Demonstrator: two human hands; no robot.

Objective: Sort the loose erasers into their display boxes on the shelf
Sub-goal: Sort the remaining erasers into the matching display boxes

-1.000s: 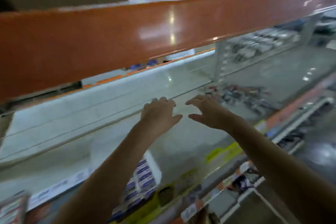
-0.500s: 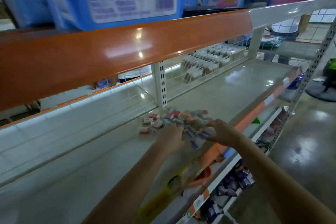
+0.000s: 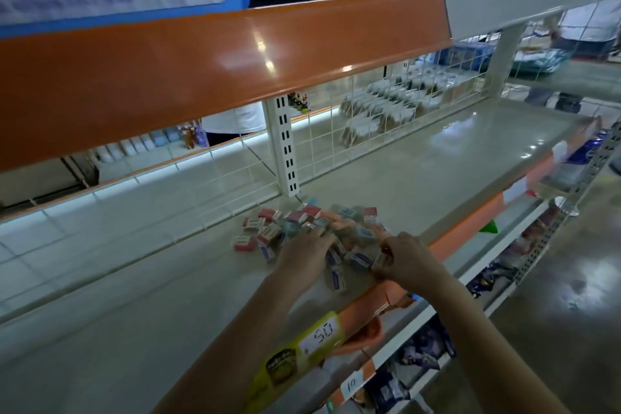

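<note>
Loose erasers (image 3: 312, 228) heaped on grey shelf (image 3: 420, 178) near its front edge, long axes pointing every way, left hand (image 3: 304, 260) fingers spread flat on heap, right hand (image 3: 408, 262) fingers pinching one small eraser (image 3: 378, 260)

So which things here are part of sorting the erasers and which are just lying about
Job in hand:
loose erasers, piled on the shelf
left hand, resting on the pile
right hand, pinching one

Lying about:
yellow price tag
packaged goods behind the wire grid
</note>
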